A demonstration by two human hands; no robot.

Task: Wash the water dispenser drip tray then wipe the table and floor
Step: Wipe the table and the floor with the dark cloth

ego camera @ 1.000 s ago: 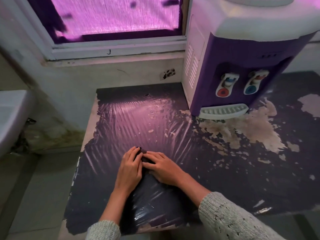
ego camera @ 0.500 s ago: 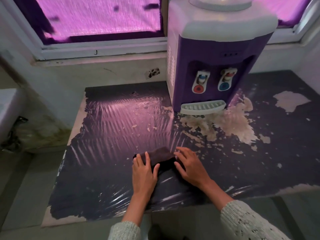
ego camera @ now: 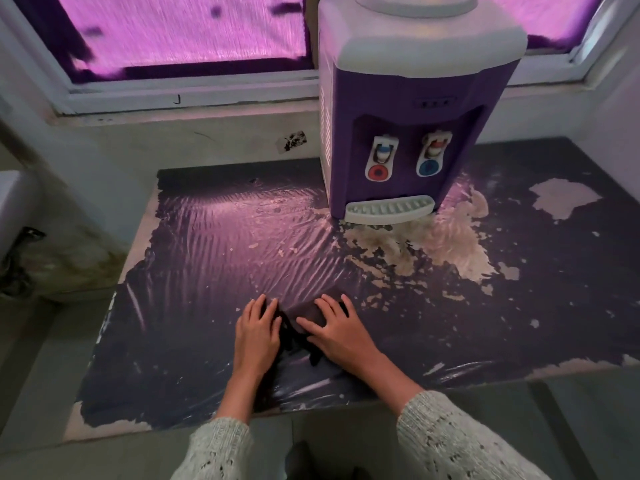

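Observation:
A dark cloth (ego camera: 302, 315) lies flat on the wet, dark table (ego camera: 194, 271), whose surface is peeling in pale patches. My left hand (ego camera: 258, 332) presses on the cloth's left part and my right hand (ego camera: 337, 332) on its right part, fingers spread, palms down. Most of the cloth is hidden under the hands. The purple and white water dispenser (ego camera: 412, 109) stands at the back of the table, with its white slotted drip tray (ego camera: 389, 208) seated at its base, far from both hands.
A window (ego camera: 187, 36) with a sill runs along the wall behind the table. A white sink edge (ego camera: 14, 206) shows at the far left. The grey floor (ego camera: 31, 368) lies left of and below the table's front edge.
Both hands and the cloth have slid to the right across the table, away from its left side. The hands, first close together over the cloth, now sit apart on it.

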